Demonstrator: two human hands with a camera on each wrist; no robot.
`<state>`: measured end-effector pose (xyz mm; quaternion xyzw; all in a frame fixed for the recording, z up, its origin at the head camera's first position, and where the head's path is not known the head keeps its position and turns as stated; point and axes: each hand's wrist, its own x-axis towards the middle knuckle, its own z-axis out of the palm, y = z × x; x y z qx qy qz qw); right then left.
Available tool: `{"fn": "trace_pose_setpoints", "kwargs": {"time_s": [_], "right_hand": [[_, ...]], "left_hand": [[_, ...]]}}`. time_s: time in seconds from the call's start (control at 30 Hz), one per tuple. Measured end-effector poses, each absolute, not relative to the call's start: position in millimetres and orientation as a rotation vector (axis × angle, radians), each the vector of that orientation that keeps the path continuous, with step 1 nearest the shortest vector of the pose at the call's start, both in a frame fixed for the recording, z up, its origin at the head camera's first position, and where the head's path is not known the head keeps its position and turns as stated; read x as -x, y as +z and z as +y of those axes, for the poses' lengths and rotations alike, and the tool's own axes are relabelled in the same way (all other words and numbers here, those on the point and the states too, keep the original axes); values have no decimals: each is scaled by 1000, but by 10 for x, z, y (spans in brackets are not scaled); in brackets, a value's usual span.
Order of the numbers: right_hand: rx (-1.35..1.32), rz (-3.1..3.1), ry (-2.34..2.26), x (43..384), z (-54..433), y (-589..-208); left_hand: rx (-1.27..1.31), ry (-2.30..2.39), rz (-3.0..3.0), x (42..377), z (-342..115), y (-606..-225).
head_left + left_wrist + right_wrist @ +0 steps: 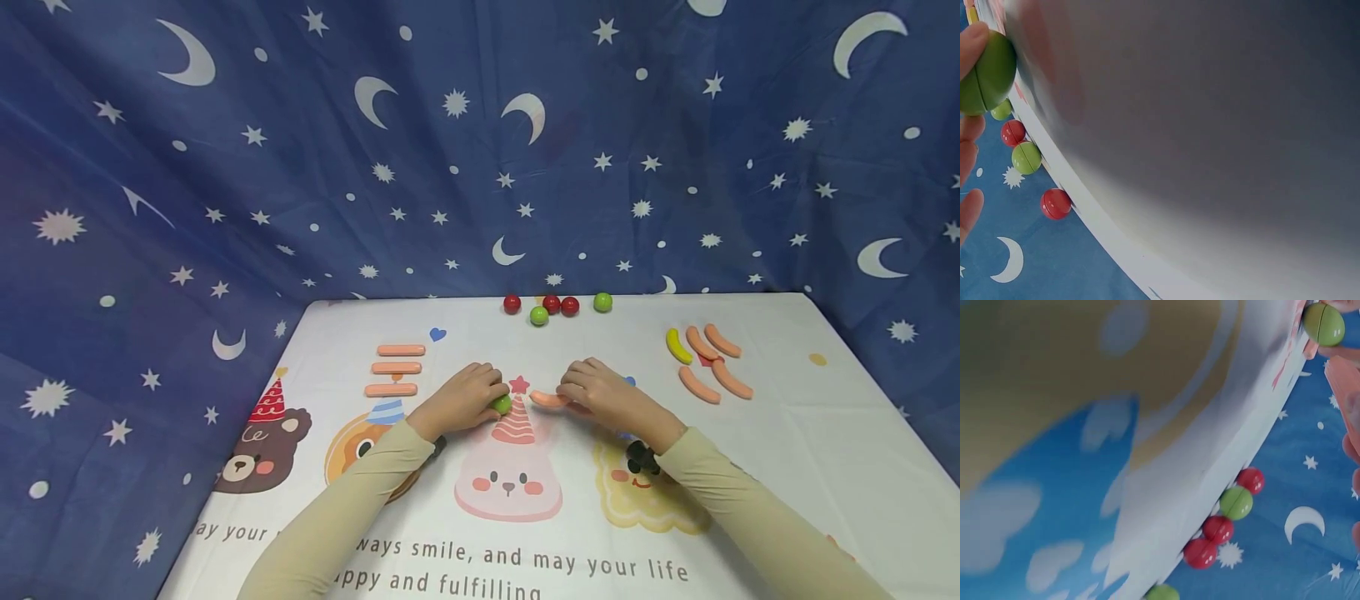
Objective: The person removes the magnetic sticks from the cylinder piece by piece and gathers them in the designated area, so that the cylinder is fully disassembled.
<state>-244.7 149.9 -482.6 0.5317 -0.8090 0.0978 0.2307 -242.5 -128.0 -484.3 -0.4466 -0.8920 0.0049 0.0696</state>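
In the middle of the table, my left hand (467,398) pinches a shiny green ball (501,405) between thumb and fingers. A seam line runs round this ball (994,75) in the left wrist view. Just right of it, my right hand (603,398) grips a curved, pinkish-orange toy sausage (547,400). One end of the sausage sticks out toward the green ball, with a small gap between them; its other end is hidden under the fingers. The right wrist view also has the sausage (1339,384) at its right edge, below the left hand's ball.
Three straight sausages (397,367) lie stacked in rows at the left. At the right, several curved sausages (700,386) surround a yellow banana (678,346). Red balls (512,304) and green balls (603,302) line the back edge. A printed white cloth (817,433) covers the table; a blue curtain (450,167) hangs behind.
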Motion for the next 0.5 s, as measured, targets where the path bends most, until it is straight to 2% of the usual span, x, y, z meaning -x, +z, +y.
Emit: {"fn": "trace_pose_setpoints", "kwargs": {"time_s": [0.5], "right_hand": [[-1313,-2236,219,2525,2093,-4748]], "left_hand": [[1332,38,-2675,2440,-1284,-4869]]}}
